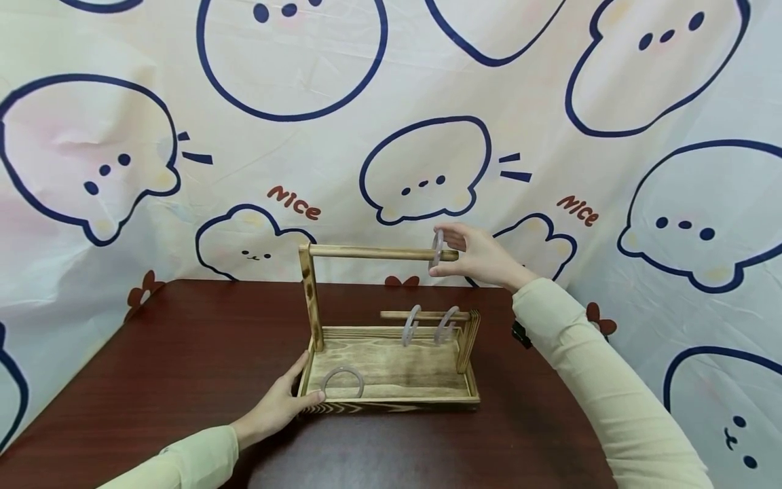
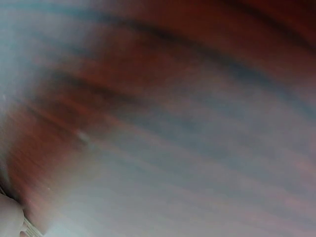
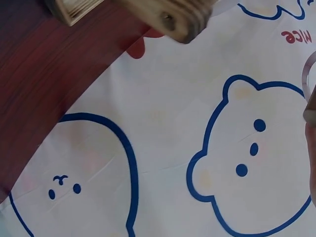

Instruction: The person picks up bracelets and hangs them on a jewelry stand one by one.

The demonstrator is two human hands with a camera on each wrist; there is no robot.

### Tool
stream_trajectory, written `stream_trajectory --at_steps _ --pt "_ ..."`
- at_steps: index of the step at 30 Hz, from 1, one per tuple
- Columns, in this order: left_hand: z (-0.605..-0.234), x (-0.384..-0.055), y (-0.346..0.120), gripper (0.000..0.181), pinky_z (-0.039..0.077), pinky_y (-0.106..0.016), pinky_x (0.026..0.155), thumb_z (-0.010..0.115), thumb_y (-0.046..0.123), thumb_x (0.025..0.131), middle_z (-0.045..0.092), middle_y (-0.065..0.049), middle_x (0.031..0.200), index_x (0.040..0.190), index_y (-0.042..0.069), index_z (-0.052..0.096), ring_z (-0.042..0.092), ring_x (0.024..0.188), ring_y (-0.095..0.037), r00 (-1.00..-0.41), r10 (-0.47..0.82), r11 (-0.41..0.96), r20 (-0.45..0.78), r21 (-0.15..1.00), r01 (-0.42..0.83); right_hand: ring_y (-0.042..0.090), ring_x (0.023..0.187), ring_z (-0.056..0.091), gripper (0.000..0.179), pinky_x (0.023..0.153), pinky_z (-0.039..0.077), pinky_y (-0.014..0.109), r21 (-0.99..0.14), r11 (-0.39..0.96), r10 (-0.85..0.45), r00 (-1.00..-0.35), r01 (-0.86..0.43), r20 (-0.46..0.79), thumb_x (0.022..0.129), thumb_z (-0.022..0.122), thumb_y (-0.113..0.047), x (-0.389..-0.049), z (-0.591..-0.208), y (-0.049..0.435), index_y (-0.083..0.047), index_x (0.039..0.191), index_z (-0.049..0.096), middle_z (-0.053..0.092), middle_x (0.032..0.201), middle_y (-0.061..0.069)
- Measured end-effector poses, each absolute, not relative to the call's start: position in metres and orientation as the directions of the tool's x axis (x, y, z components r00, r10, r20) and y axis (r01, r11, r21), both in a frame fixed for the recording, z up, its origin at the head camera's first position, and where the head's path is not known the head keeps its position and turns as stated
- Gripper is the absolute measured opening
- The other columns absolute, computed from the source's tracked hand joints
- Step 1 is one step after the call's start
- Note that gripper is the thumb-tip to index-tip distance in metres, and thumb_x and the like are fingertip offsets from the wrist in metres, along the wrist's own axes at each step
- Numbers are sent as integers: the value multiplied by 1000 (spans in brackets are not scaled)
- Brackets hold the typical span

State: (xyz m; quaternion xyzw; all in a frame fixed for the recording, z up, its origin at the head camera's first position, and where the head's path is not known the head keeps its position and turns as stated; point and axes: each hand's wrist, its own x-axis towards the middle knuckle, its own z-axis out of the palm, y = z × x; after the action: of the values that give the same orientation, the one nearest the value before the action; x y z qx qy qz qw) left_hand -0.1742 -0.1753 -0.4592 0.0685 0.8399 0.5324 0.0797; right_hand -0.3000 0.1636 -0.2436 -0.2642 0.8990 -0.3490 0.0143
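Note:
Between the thumb and fingers of my right hand (image 1: pixel 479 257) is a pale translucent bangle (image 1: pixel 436 248), around the upper rod near its free right end. This rod (image 1: pixel 373 252) belongs to a wooden bangle stand (image 1: pixel 308 292) with a tray base. My left hand (image 1: pixel 277 407) grips the tray's front left corner, thumb on the front rim. Two more bangles (image 1: pixel 411 326) hang on the lower rod (image 1: pixel 391 315). Another bangle (image 1: pixel 343 370) is in the tray, near the front left. In the right wrist view, the held bangle (image 3: pixel 306 74) shows only partly at the right edge.
The stand is on a dark red-brown table (image 1: pixel 201 346). Behind it hangs a pale cloth (image 1: pixel 330 156) with blue cartoon outlines, which also covers the sides. The left wrist view is mostly blurred tabletop (image 2: pixel 148 98).

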Motion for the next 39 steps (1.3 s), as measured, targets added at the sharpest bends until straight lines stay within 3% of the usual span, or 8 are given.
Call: stream_trajectory --at_steps 9,18,25,33,39 --pt "-457 -174 -176 91 12 -58 109 65 33 84 3 -14 154 148 8 5 1 140 -35 -978 194 467 -82 884 19 18 130 40 85 106 34 35 -648 574 -514 -836 -501 191 65 81 -41 -299 -237 144 -23 137 40 43 140 0" --pt "-456 -174 -176 91 12 -58 109 65 32 84 3 -14 154 149 10 5 0 140 -35 -976 198 449 -87 893 11 19 130 41 84 106 34 31 -642 531 -561 -797 -553 223 67 81 -36 -300 -237 126 -14 137 41 45 138 4" --pt "-456 -174 -176 91 12 -58 109 66 31 84 3 -14 154 148 9 5 0 140 -34 -977 198 442 -84 897 13 21 129 42 85 105 35 32 -607 543 -586 -780 -580 222 67 80 -39 -300 -236 117 -12 138 40 45 139 6" --pt "-456 -174 -175 91 11 -58 109 65 31 84 2 -14 154 148 9 5 -1 140 -34 -976 204 437 -82 899 15 20 129 42 82 105 35 31 -595 541 -611 -764 -595 208 70 80 -33 -299 -237 102 -12 138 39 43 141 7" --pt "-457 -174 -176 91 11 -57 109 65 31 85 2 -14 154 148 8 5 -1 140 -34 -976 206 437 -75 899 23 19 128 44 84 104 36 29 -588 543 -618 -759 -600 205 68 80 -38 -300 -237 95 -13 138 39 44 140 5"
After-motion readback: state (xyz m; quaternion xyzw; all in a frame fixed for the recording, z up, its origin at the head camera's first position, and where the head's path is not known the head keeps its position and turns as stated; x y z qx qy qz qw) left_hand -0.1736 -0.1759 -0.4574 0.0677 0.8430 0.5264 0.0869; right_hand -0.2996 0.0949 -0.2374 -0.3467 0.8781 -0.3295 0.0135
